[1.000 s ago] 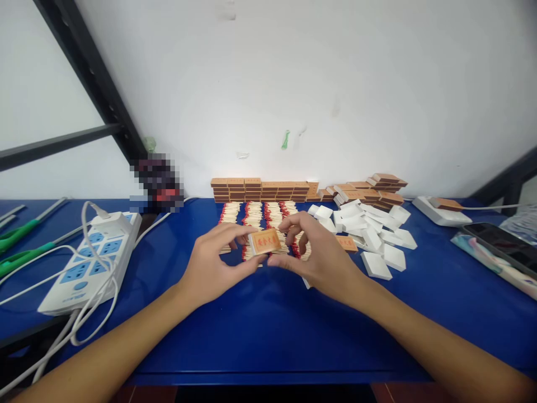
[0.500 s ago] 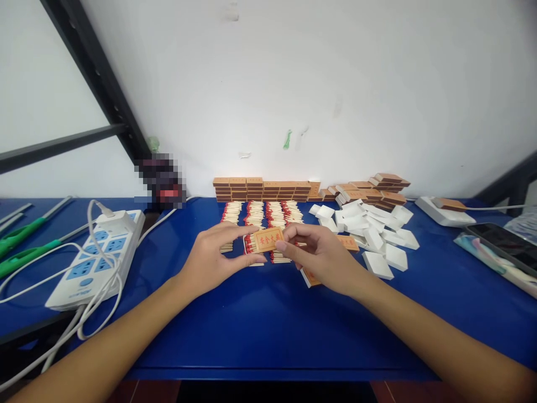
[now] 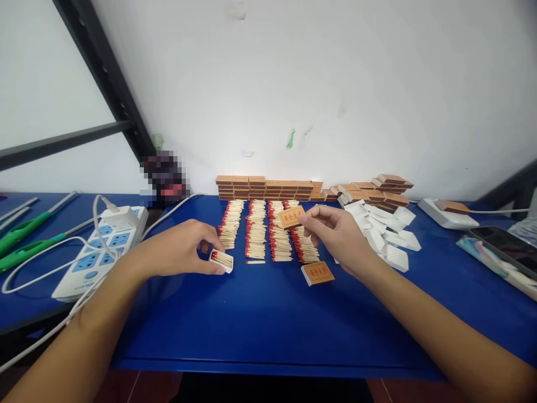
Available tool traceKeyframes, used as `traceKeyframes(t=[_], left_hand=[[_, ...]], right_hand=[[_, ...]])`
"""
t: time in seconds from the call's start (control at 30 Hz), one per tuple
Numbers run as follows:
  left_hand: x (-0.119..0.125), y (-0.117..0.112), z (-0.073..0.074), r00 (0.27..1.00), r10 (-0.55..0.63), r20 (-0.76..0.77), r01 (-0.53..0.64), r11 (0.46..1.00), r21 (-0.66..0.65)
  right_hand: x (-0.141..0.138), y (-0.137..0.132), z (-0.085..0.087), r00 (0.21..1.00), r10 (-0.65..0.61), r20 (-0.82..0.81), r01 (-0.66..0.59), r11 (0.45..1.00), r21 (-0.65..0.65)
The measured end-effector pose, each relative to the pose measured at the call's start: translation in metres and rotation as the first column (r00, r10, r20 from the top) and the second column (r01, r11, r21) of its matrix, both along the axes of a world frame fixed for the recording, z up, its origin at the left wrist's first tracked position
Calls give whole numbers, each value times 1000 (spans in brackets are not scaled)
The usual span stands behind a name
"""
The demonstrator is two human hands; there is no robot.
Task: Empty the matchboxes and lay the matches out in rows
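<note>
Pinching a little white tray (image 3: 229, 268) by its left end, the left hand (image 3: 182, 246) has its thumb and fingers curled close around it. Red-tipped matches (image 3: 222, 258) fill the tray, just in front of the leftmost of 4 match rows (image 3: 280, 246). The right hand (image 3: 338, 235) holds an orange box cover (image 3: 292, 217) between thumb and fingertips, by the 2 rightmost rows. 1 orange matchbox (image 3: 319, 273) lies on the blue table (image 3: 235, 324), nearer the person. White trays (image 3: 396, 257) pile up at right. Stacked matchboxes (image 3: 264, 189) line the wall (image 3: 260, 84).
</note>
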State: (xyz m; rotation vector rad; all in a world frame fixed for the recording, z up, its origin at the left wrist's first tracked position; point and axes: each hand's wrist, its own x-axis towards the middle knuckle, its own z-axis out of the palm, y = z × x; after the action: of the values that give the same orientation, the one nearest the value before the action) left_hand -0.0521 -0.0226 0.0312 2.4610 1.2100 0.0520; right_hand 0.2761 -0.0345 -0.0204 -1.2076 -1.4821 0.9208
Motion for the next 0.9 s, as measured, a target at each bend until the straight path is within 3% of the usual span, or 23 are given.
traceKeyframes(t=[0.17,0.4,0.67,0.9], left_hand=[[3,-1,-8,995,32,-96,-33,999,-16],[8,-4,-14,1000,-8,-4,8,998,63],[9,-6,-15,997,-46,55,39,991,127],[14,-11,-8,998,-56,-34,59,992,109]], right_hand=[[1,1,-2,1000,-7,10,7,1000,5],[2,1,-2,1000,-9,20,9,1000,10],[3,2,-3,1000,-7,20,6,1000,13],[2,1,-1,1000,-5,11,5,1000,12]])
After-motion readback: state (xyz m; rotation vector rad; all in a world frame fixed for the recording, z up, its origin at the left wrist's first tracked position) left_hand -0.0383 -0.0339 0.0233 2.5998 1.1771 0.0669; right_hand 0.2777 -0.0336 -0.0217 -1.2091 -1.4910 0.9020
